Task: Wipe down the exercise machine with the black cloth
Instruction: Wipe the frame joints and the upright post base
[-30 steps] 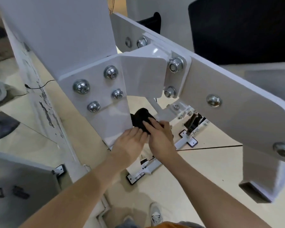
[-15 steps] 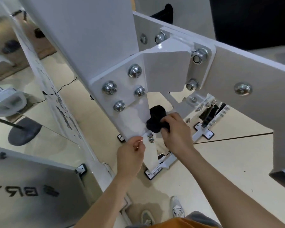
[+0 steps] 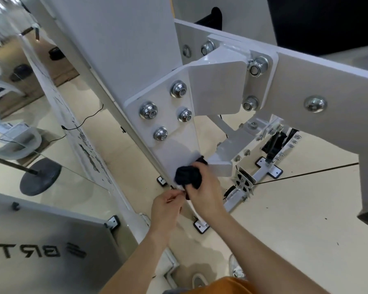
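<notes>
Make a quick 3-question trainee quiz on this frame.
1. Which hand grips the cloth?
2. True or false: the cloth is spread out flat.
3. How many bolts cluster on the plate just above the cloth? A) two B) four C) six
Key: 1. the right hand; 2. false, it is bunched up; 3. B.

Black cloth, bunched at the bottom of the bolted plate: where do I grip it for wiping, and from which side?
Grip the wad's bulk from below and the right, as the right hand does: the black cloth is balled against the lower edge of the white plate, so fingers round its outer side probably leave the inner face free to press on metal.
</notes>
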Available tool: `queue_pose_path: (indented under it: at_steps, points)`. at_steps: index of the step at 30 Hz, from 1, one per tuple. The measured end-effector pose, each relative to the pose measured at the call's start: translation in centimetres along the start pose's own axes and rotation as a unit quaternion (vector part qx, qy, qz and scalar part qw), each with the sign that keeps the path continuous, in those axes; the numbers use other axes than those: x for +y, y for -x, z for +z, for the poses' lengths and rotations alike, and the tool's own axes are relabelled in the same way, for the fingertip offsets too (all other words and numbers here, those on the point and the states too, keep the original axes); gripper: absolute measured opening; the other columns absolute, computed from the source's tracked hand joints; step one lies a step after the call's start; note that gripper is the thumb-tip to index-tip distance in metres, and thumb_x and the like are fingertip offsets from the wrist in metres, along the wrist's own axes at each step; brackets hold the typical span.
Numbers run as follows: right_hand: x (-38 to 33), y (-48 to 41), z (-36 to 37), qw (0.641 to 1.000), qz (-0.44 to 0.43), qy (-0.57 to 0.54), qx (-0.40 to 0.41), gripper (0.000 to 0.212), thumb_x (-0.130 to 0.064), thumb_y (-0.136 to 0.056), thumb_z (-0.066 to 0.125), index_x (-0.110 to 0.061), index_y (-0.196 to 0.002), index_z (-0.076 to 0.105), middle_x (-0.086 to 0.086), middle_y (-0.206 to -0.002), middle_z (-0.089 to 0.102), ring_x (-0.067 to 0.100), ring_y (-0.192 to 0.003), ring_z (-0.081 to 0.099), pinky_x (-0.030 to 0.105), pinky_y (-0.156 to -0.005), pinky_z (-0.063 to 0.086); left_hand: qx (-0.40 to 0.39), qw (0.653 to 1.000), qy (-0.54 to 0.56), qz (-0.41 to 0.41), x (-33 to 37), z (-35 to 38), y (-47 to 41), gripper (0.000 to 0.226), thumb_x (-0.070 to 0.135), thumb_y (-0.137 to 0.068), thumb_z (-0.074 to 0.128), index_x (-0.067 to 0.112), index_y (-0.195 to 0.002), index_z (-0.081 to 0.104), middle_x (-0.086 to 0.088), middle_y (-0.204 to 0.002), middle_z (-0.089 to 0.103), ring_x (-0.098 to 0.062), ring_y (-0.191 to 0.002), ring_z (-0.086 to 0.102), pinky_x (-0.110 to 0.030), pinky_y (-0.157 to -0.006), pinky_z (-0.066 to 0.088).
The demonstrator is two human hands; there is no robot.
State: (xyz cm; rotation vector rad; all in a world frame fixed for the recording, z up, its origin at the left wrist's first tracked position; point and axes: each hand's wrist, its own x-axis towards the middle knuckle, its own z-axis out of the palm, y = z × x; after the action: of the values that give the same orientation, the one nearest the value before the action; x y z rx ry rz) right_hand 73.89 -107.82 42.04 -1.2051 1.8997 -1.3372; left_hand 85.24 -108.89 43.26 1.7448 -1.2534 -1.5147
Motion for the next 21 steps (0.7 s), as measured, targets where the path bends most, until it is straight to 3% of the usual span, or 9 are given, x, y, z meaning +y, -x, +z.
queue_pose_path:
  at_steps: [2, 5, 8, 10, 12, 14, 17, 19, 21]
  points:
    - [0.7, -2.1, -1.1, 0.998, -0.017, 0.04, 0.035, 0.043, 0.006, -0.073, 0.064, -0.008, -0.113, 0.062, 0.006, -0.111, 0.061, 0.024, -0.097, 0.059, 0.011, -0.073, 0.034, -0.011, 1.0, 0.013, -0.011, 0.6, -0.1, 0.2, 0.013, 0.014, -0.092, 0.062, 0.017, -0.085, 0.073, -0.005, -0.08, 0.064, -0.019, -0.079, 0.057, -0.04, -0.084, 0.053]
    - [0.7, -1.7, -0.5, 0.995, 0.016, 0.052, 0.084, 0.042, 0.008, -0.074, 0.063, 0.0, -0.115, 0.061, 0.016, -0.114, 0.056, 0.025, -0.1, 0.052, 0.012, -0.075, 0.028, -0.011, 1.0, 0.002, -0.004, 1.3, -0.1, 0.3, 0.015, 0.019, -0.093, 0.061, 0.016, -0.084, 0.073, -0.011, -0.082, 0.067, -0.024, -0.08, 0.06, -0.041, -0.084, 0.053]
    - [-0.6, 1.9, 2.2, 0.996, 0.065, -0.01, 0.056, 0.039, -0.001, -0.077, 0.066, -0.008, -0.115, 0.06, 0.007, -0.111, 0.054, 0.023, -0.101, 0.053, 0.008, -0.07, 0.03, -0.028, 0.998, 0.038, -0.028, 1.4, -0.5, 0.7, 0.022, 0.023, -0.096, 0.055, 0.007, -0.097, 0.071, -0.011, -0.095, 0.074, -0.03, -0.095, 0.069, -0.049, -0.091, 0.052]
    - [-1.6, 2.4, 2.5, 0.994, 0.079, -0.054, 0.047, 0.033, -0.006, -0.077, 0.067, -0.018, -0.107, 0.062, -0.002, -0.106, 0.055, 0.018, -0.101, 0.056, 0.007, -0.076, 0.035, -0.032, 0.997, 0.067, -0.038, 1.5, -0.8, 1.0, 0.026, 0.028, -0.096, 0.054, 0.007, -0.102, 0.068, -0.01, -0.098, 0.074, -0.03, -0.096, 0.07, -0.051, -0.092, 0.052]
    - [-3.5, 1.1, 1.0, 0.982, 0.111, -0.138, 0.067, 0.033, -0.01, -0.076, 0.067, -0.031, -0.1, 0.057, -0.007, -0.102, 0.059, 0.014, -0.099, 0.059, 0.02, -0.085, 0.046, -0.02, 0.996, 0.082, -0.021, 2.1, -1.0, 1.5, 0.026, 0.033, -0.096, 0.056, 0.008, -0.097, 0.065, -0.01, -0.099, 0.073, -0.026, -0.094, 0.07, -0.047, -0.091, 0.054]
    - [-5.7, 0.0, -0.9, 0.956, 0.122, -0.249, 0.094, 0.033, -0.009, -0.077, 0.065, -0.031, -0.097, 0.05, -0.004, -0.099, 0.06, 0.013, -0.091, 0.06, 0.033, -0.083, 0.052, -0.003, 0.995, 0.098, 0.024, 3.3, -0.8, 2.1, 0.024, 0.031, -0.095, 0.058, 0.007, -0.094, 0.063, -0.01, -0.098, 0.072, -0.023, -0.092, 0.07, -0.041, -0.086, 0.057]
    - [-8.0, 0.3, -2.1, 0.932, 0.066, -0.347, 0.081, 0.027, -0.005, -0.083, 0.066, -0.025, -0.098, 0.055, -0.001, -0.096, 0.063, 0.012, -0.088, 0.062, 0.036, -0.08, 0.054, 0.045, 0.985, 0.131, 0.107, 5.2, -0.8, 3.1, 0.015, 0.019, -0.091, 0.066, 0.004, -0.094, 0.066, -0.013, -0.092, 0.072, -0.024, -0.086, 0.071, -0.033, -0.077, 0.059]
    - [-8.2, 0.7, -1.9, 0.943, 0.015, -0.321, 0.082, 0.021, -0.01, -0.084, 0.067, -0.024, -0.099, 0.063, -0.001, -0.103, 0.065, 0.015, -0.098, 0.063, 0.031, -0.085, 0.054, 0.073, 0.977, 0.134, 0.149, 6.0, -0.9, 3.5, 0.006, 0.012, -0.087, 0.07, 0.006, -0.09, 0.069, -0.013, -0.085, 0.072, -0.024, -0.079, 0.07, -0.032, -0.074, 0.058]
    - [-6.4, 0.4, -0.8, 0.963, 0.019, -0.246, 0.105, 0.022, -0.017, -0.083, 0.066, -0.027, -0.102, 0.064, -0.002, -0.108, 0.064, 0.012, -0.104, 0.06, 0.026, -0.09, 0.049, 0.1, 0.977, 0.108, 0.156, 5.9, -0.7, 3.4, 0.004, 0.006, -0.083, 0.073, 0.008, -0.085, 0.07, -0.005, -0.074, 0.072, -0.015, -0.069, 0.067, -0.023, -0.067, 0.056]
